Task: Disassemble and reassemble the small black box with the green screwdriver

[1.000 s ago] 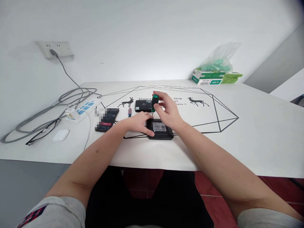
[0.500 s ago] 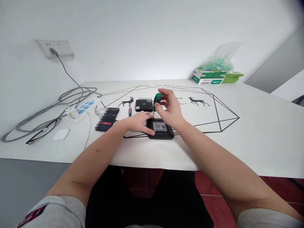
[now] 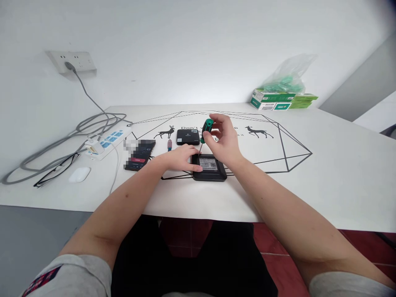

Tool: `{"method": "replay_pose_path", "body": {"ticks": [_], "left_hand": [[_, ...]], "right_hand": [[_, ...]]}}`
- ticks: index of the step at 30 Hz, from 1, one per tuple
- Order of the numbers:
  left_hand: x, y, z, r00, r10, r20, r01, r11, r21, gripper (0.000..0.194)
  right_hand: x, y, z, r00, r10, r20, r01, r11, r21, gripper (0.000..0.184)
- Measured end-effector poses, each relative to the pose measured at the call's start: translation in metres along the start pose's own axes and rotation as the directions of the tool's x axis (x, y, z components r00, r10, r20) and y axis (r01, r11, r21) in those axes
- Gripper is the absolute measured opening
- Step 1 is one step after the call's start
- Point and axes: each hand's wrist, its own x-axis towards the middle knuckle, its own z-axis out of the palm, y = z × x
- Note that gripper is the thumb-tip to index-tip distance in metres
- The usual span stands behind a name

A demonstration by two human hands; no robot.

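A flat black plastic case (image 3: 213, 175) with a white printed label lies on the table near its front edge. My left hand (image 3: 183, 159) grips the case's left side, thumb on its top face and fingers at the far left corner. Between the thumb and fingers of my right hand (image 3: 225, 140) is a screwdriver (image 3: 207, 127) with a green and black handle. Its shaft slants down to the far left corner of the case; the tip is too small to make out. Behind the case sits a second black box (image 3: 187, 137), with a small screwdriver (image 3: 169, 145) to its left.
Left of my hands lie a phone (image 3: 141, 154), a white earbud case (image 3: 79, 175), glasses (image 3: 55, 170) and a power strip (image 3: 108, 142) with a coiled grey cable (image 3: 83, 123). Green and white boxes (image 3: 272, 97) under a plastic bag (image 3: 287, 78) stand at the back right.
The screwdriver's handle has shifted slightly right and up with my right hand and tilts more to the right. My left thumb has moved a little away from me on the case.
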Motion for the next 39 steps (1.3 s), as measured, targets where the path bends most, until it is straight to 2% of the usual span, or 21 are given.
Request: {"method": "replay_pose_path", "body": {"ticks": [6, 9, 14, 24, 32, 39], "left_hand": [[0.0007, 0.0005, -0.0004, 1.0, 0.003, -0.004, -0.003, 1.0, -0.015, 0.083], [0.0006, 0.0, -0.0003, 1.0, 0.003, 0.001, -0.003, 1.0, -0.01, 0.083], [0.0, 0.0008, -0.0003, 1.0, -0.005, 0.001, 0.005, 1.0, -0.016, 0.083], [-0.0007, 0.0034, -0.002, 1.0, -0.021, 0.005, 0.021, 1.0, -0.018, 0.081], [-0.0014, 0.0039, -0.0025, 1.0, -0.026, 0.002, 0.026, 1.0, -0.007, 0.079], [0.0001, 0.0006, -0.0002, 1.0, -0.014, -0.008, 0.014, 1.0, -0.016, 0.08]], "right_hand": [[-0.0021, 0.0017, -0.0002, 0.996, 0.013, 0.092, -0.014, 1.0, 0.013, 0.048], [-0.0011, 0.0005, -0.0011, 0.993, -0.022, 0.119, 0.021, 1.0, 0.003, 0.043], [0.0016, -0.001, -0.0025, 0.992, -0.088, 0.086, 0.097, 0.989, -0.11, 0.044], [0.0007, 0.0049, -0.0007, 1.0, -0.025, 0.01, 0.026, 0.997, -0.074, 0.048], [0.0013, 0.0047, -0.0012, 0.999, -0.031, -0.027, 0.029, 0.997, -0.068, 0.045], [-0.0011, 0.007, 0.001, 1.0, -0.029, 0.005, 0.029, 0.997, -0.069, 0.046]]}}
